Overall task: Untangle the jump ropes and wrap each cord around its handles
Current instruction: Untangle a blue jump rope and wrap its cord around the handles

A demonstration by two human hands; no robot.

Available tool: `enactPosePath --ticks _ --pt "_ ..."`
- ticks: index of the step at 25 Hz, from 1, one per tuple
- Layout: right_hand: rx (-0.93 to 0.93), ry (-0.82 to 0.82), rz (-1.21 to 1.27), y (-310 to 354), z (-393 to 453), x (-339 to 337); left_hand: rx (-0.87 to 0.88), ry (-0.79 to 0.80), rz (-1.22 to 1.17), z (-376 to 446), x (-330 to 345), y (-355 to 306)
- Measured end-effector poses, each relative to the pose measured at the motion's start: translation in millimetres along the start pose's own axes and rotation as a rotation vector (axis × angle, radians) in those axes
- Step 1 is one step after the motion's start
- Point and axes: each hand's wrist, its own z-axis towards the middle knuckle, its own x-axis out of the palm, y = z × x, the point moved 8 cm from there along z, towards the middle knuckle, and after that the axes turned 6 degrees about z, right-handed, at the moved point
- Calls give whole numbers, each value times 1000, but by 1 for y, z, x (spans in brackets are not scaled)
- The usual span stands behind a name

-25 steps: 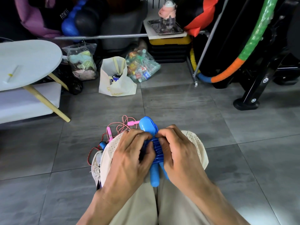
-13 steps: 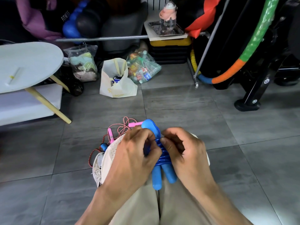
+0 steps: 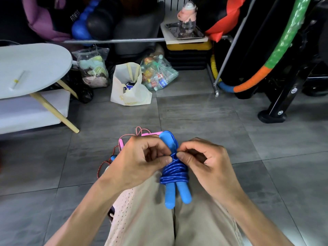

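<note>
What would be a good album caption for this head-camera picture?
Both hands, left hand and right hand, pinch the last loop of the blue jump rope wound around its two handles.

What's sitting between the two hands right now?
In the head view, the blue jump rope: its cord end, pinched between the left hand and right hand, sits above the coils wound round both handles.

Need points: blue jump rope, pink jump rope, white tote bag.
blue jump rope (image 3: 174, 172), head view, on the coiled cord around its handles.
pink jump rope (image 3: 121, 145), head view, on the left pink handle.
white tote bag (image 3: 130, 95), head view, on its front panel.
</note>
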Motion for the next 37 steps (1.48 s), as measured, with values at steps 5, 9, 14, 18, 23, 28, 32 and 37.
enactPosePath --ticks 5,9,14,18,23,28,32,37 --pt "-38 34 -68 3 0 0 -31 -92 -4 1 0 0" --pt "-75 45 -83 5 -5 -3 -43 -240 33 -5 4 -5" --pt "-48 5 -28 2 -13 -3 -116 -333 67 -3 3 -5" --pt "-8 -46 -7 -1 -12 -8 -142 -364 -14 -1 5 -2" --pt "56 -206 20 8 -12 -10 -106 -245 33 -9 12 -7" --pt "86 -247 19 19 -3 -12 -97 -194 -31 -13 6 -18" --pt "305 -274 783 5 -3 -6 15 -213 -223 -12 2 -37" --pt "425 -258 1204 0 -5 -3 82 -156 -500 -8 8 -47"
